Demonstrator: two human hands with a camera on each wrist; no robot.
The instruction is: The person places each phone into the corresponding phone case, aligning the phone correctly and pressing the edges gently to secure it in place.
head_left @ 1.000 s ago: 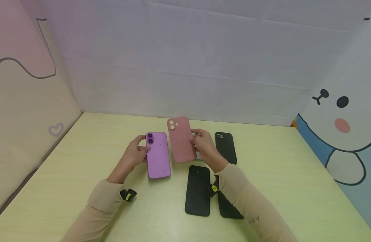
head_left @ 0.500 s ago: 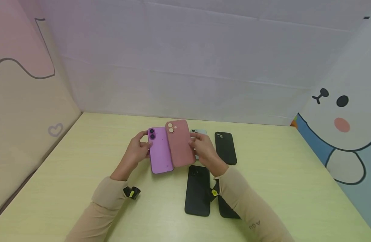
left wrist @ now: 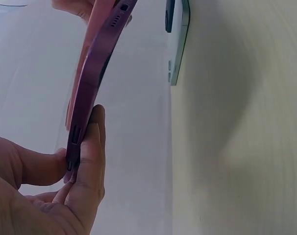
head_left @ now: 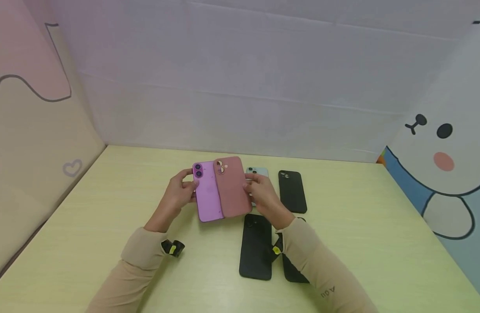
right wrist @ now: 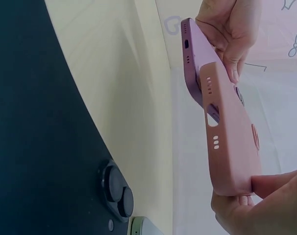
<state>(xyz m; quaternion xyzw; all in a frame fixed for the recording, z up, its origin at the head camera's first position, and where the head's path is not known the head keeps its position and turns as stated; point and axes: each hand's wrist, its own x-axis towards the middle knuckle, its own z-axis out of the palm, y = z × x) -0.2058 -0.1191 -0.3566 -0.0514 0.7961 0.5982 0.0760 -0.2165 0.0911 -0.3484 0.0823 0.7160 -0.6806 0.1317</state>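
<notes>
My left hand (head_left: 178, 193) pinches the left edge of a purple phone (head_left: 207, 191), its back and twin camera lenses facing up. A pink phone case (head_left: 234, 189) is pinched at its right edge by my right hand (head_left: 263, 193). The case overlaps the right part of the phone's back, both held above the table. In the left wrist view, thumb and fingers clasp the phone's side edge (left wrist: 85, 98). The right wrist view shows the case (right wrist: 232, 137) from its bottom end, with a port cutout, lying over part of the phone (right wrist: 200, 58).
Behind the right hand lies a pale mint phone (head_left: 257, 170). To its right is a black phone case (head_left: 292, 191). Nearer me lies a black phone (head_left: 255, 248), and beside it another black item (head_left: 292, 269), partly under the right sleeve. A pale wall panel (head_left: 240, 87) stands behind the table.
The purple phone has moved up and right, and the pink case slightly left and down. Formerly side by side with a gap, they now overlap. The mint phone shows more.
</notes>
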